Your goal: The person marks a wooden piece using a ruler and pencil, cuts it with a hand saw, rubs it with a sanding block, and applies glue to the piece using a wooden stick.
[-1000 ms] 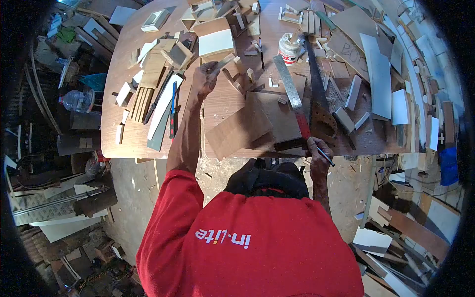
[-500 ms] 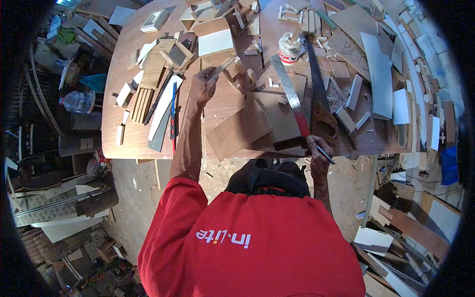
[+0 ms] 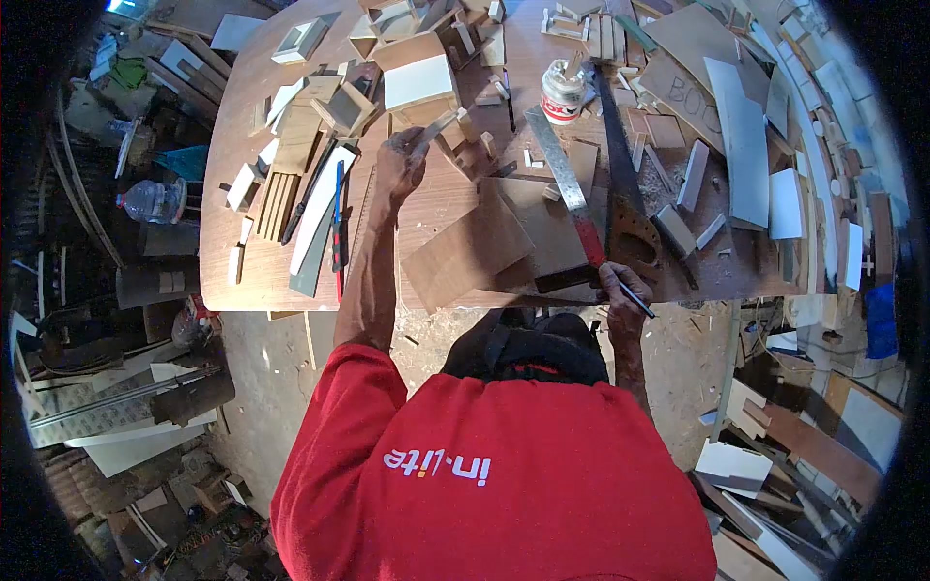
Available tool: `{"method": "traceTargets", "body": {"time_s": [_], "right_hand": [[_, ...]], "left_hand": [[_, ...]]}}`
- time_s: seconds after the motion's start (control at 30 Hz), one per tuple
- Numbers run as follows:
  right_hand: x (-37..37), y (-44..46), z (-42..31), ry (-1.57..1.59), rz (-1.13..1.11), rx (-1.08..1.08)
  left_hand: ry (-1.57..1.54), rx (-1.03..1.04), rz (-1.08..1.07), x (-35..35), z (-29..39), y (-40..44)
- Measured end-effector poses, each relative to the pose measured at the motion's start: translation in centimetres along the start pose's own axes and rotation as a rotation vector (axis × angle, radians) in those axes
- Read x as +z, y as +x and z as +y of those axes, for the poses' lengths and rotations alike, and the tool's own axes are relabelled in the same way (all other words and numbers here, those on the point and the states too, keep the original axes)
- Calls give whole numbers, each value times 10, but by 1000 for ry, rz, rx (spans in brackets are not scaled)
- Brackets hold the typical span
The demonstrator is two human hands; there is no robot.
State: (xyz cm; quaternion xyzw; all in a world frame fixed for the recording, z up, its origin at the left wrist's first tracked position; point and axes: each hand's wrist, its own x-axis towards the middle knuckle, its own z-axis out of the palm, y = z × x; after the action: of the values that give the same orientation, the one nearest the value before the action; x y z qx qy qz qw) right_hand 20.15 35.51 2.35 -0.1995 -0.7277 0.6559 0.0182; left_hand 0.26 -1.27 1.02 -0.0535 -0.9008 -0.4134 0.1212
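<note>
Wood strip, pale and narrow, pinched by left hand; right hand clasps pen-like tool.

A small light wooden strip is held aslant in the left hand; a slim dark pen-like tool is held in the right hand.

Wood strip — end hidden by left hand, tabletop — far edge cropped
</note>
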Motion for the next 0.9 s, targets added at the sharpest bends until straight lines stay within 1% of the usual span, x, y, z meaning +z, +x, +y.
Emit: {"method": "traceTargets", "body": {"time_s": [0.03,0.13,0.27,0.33,0.43,0.53,0.67,0.83,0.87,0.9], "right_hand": [[0,-1,-2,6,-2,24],[1,0,-1,61,-16,4],[1,1,2,37,-29,5],[1,1,1,25,-38,18],[1,1,-1,21,-31,35],[1,3,4,18,-36,29],[1,3,4,44,-39,55],[1,4,11,49,-29,10],[1,4,12,49,-29,11],[1,4,13,42,-31,-8]], "left_hand": [[17,56,5,0,-1,0],[34,60,9,-2,5,0],[39,61,22,-1,4,0],[104,131,29,-3,5,-1],[120,156,18,-4,7,0],[109,122,10,-4,10,0],[95,138,37,-2,4,0],[134,57,-16,-4,10,1],[135,57,-16,-4,8,1],[140,127,5,-4,5,2]]}}
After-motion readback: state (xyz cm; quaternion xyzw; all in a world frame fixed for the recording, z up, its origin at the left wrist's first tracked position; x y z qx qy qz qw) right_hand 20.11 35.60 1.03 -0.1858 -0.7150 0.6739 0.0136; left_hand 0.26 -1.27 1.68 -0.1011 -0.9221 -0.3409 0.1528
